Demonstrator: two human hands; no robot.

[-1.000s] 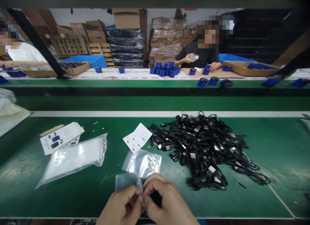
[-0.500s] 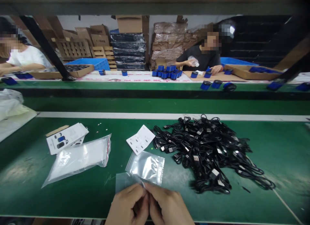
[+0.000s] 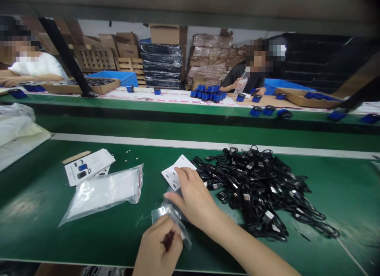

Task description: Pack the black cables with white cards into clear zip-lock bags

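Two hands work at the near edge of the green desk point(image 3: 35, 212), and both are the wearer's own. I see the left hand point(image 3: 158, 248) low in the view, clenched around a small clear zip bag point(image 3: 175, 220); thumb and fingers pinch it and its upper part stands out above the knuckles. The right hand point(image 3: 192, 197) is stretched forward and released, the fingers straight. I cannot see anything gripped in it. Its fingertips point(image 3: 179, 171) lie on the near edge of a white card point(image 3: 175, 174), which rests flat on the desk just beside a big heap of black cables point(image 3: 261, 193). Under the palm there is a second clear bag point(image 3: 166, 206), mostly hidden, so I cannot tell if the hand presses it.

To the left, well apart from the hands, a large clear bag point(image 3: 107, 193) with a red seal lies flat. Behind it are printed leaflets point(image 3: 87, 170) and a wooden stick point(image 3: 76, 157).

On the far desk stands a group of small blue parts point(image 3: 208, 94). A person in a dark shirt point(image 3: 237, 74) sits behind them, and a person in a white shirt point(image 3: 38, 66) sits at the far left.
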